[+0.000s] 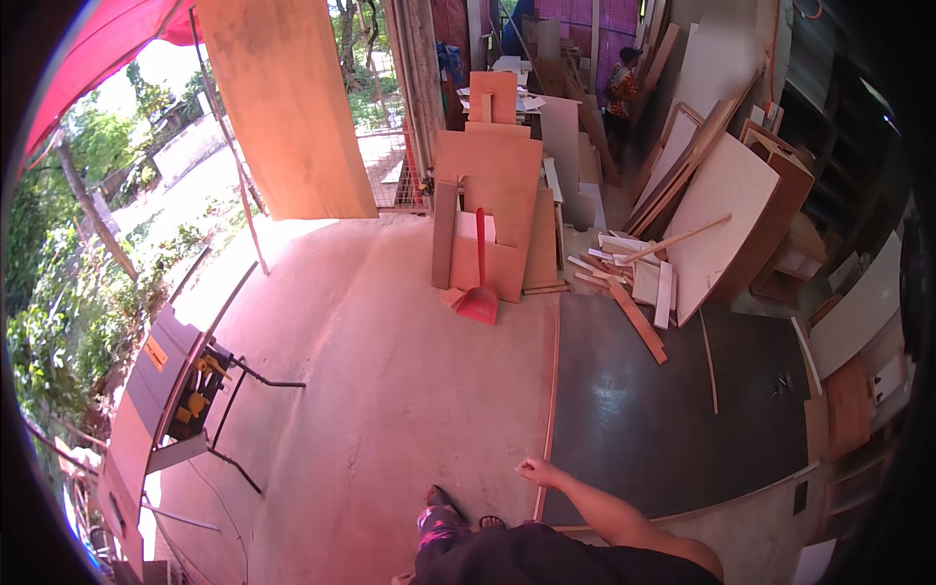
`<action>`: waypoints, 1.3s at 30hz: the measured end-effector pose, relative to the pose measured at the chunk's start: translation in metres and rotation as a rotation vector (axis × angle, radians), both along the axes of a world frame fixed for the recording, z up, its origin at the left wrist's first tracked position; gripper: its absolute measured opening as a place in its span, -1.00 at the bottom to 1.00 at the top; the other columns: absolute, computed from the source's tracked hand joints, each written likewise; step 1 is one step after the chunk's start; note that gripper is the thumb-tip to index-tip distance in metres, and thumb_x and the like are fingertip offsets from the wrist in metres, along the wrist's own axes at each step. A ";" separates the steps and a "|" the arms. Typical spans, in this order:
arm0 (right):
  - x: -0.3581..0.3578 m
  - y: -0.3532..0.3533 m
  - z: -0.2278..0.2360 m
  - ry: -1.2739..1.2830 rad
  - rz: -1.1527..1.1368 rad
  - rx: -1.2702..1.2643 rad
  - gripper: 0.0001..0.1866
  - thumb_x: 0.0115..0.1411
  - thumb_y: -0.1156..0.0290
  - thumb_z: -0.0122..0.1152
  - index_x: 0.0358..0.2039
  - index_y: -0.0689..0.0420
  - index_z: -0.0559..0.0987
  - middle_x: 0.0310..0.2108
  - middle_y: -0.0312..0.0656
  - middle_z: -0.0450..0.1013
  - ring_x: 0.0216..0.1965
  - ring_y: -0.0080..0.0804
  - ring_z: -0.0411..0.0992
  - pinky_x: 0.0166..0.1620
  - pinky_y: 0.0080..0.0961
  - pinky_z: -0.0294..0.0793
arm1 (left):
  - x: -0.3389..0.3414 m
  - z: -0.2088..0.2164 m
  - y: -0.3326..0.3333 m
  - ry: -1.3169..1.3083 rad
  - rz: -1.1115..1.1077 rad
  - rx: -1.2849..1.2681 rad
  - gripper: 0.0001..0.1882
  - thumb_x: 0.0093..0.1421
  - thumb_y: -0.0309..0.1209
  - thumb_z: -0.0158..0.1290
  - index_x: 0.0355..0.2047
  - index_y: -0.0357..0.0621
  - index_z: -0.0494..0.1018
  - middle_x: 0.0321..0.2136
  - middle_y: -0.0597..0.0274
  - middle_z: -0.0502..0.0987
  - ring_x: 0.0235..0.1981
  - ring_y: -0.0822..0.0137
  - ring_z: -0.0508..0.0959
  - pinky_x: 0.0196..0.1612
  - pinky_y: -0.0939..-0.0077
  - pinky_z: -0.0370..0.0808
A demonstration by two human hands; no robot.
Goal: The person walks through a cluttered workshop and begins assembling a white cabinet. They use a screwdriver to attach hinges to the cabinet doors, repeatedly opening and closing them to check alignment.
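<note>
At the lower edge a small patch of skin is probably the left hand (402, 579); too little of it shows to tell whether it is open, closed or holding anything. The right hand (534, 471) hangs over the floor, its fingers loosely curled with nothing visible in them; whether they close fully is too small to make out. In view it sits just beside the near left edge of a broad dark sheet (634, 409), which appears to lie flat on the floor, the right forearm crossing in front of its near corner. The sheet looks stiff, and its breadth suggests an awkward, fairly heavy load; the sheen hints at a smooth face, slippery to a flat palm and easily scratched. Opposite edges would make the surest hold, fingers hooked beneath, minding the corners and the thin reddish strip (554, 390) along the left side. Farther off, a narrow stick (709, 361) and a stepped board (636, 320) rest on its far part, and would likely slide if it tilted. Beyond them lie loose offcuts (624, 261), with a large pale panel (726, 214) leaning beside them.
</note>
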State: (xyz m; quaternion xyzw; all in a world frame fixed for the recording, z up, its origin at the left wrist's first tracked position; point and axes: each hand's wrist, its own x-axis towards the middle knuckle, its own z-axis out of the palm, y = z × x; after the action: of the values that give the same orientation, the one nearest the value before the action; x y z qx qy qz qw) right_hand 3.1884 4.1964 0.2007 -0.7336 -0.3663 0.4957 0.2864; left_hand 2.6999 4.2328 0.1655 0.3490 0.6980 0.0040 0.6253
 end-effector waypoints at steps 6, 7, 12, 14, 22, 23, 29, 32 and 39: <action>0.106 0.032 -0.112 -0.168 -0.332 -0.332 -0.59 0.16 0.00 0.17 -0.47 0.14 0.52 -0.64 -0.27 0.40 -0.63 -0.49 0.32 -0.54 -0.44 0.31 | 0.058 -0.023 0.219 -0.130 -0.121 0.065 -0.68 0.16 -0.07 0.06 -0.35 -0.06 0.54 -0.54 0.30 0.51 -0.56 0.36 0.47 -0.55 0.38 0.37; 0.114 0.031 -0.130 -0.159 -0.375 -0.418 -0.57 0.16 -0.03 0.14 -0.55 0.10 0.47 -0.71 -0.29 0.33 -0.70 -0.50 0.26 -0.62 -0.41 0.21 | 0.051 -0.029 0.251 -0.160 -0.154 0.084 -0.67 0.17 -0.06 0.05 -0.35 -0.05 0.54 -0.54 0.31 0.51 -0.56 0.36 0.47 -0.54 0.37 0.37; 0.094 0.137 -0.057 0.131 -0.484 -0.772 -0.58 0.20 0.00 0.11 -0.34 0.16 0.51 -0.50 -0.19 0.43 -0.51 -0.40 0.38 -0.40 -0.43 0.35 | 0.038 -0.035 0.434 -0.163 -0.248 0.159 -0.67 0.16 -0.06 0.06 -0.35 -0.05 0.55 -0.54 0.31 0.51 -0.56 0.36 0.47 -0.55 0.37 0.37; 0.102 0.190 -0.078 0.172 -0.508 -0.625 -0.55 0.20 0.00 0.13 -0.23 0.19 0.51 -0.41 -0.17 0.47 -0.44 -0.36 0.42 -0.31 -0.43 0.39 | 0.078 -0.047 0.537 -0.117 -0.255 0.142 -0.71 0.15 -0.14 0.10 -0.37 -0.13 0.54 -0.57 0.29 0.52 -0.60 0.40 0.47 -0.59 0.46 0.37; 0.153 0.495 -0.046 0.183 -0.374 -0.459 -0.50 0.13 -0.05 0.18 -0.21 0.18 0.53 -0.36 -0.22 0.47 -0.42 -0.46 0.43 -0.42 -0.52 0.38 | 0.256 0.012 0.857 0.015 -0.385 0.472 -0.63 0.12 -0.18 0.10 -0.34 -0.31 0.55 -0.58 0.23 0.54 -0.55 0.37 0.51 -0.46 0.43 0.43; 0.167 0.530 -0.048 0.184 -0.315 -0.473 -0.51 0.14 -0.03 0.18 -0.20 0.18 0.51 -0.31 -0.21 0.47 -0.38 -0.45 0.43 -0.40 -0.53 0.38 | 0.265 0.008 0.881 0.018 -0.366 0.481 -0.62 0.12 -0.17 0.09 -0.32 -0.33 0.55 -0.57 0.23 0.55 -0.53 0.36 0.52 -0.45 0.41 0.44; 0.264 0.713 -0.074 0.236 -0.369 -0.637 -0.52 0.13 -0.01 0.18 -0.12 0.12 0.47 -0.37 -0.22 0.45 -0.42 -0.41 0.41 -0.26 -0.29 0.40 | 0.309 0.038 0.954 0.137 -0.356 0.139 -0.65 0.12 -0.18 0.09 -0.29 -0.27 0.55 -0.52 0.21 0.56 -0.49 0.34 0.54 -0.43 0.44 0.46; 0.325 0.800 -0.111 0.077 -0.283 -0.541 -0.47 0.13 -0.04 0.18 -0.06 0.11 0.44 -0.41 -0.26 0.43 -0.47 -0.49 0.36 -0.29 -0.38 0.39 | 0.324 0.052 0.988 0.112 -0.498 0.141 -0.64 0.13 -0.17 0.09 -0.27 -0.25 0.56 -0.47 0.20 0.58 -0.46 0.32 0.55 -0.44 0.45 0.47; 0.380 1.035 -0.004 0.431 -0.079 -0.435 -0.25 0.17 -0.25 0.00 0.23 -0.03 0.29 0.18 -0.12 0.27 0.14 -0.18 0.29 0.09 -0.12 0.31 | 0.316 -0.008 1.096 0.110 -0.381 -0.001 -0.68 0.12 -0.19 0.09 -0.33 -0.23 0.55 -0.51 0.20 0.57 -0.49 0.33 0.55 -0.48 0.41 0.46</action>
State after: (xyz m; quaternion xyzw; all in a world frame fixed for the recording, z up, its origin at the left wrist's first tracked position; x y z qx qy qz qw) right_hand 3.5689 5.2314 0.1963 -0.6693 -0.1536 0.6951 0.2129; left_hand 3.0156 5.3292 0.1578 0.4742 0.6522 -0.1341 0.5760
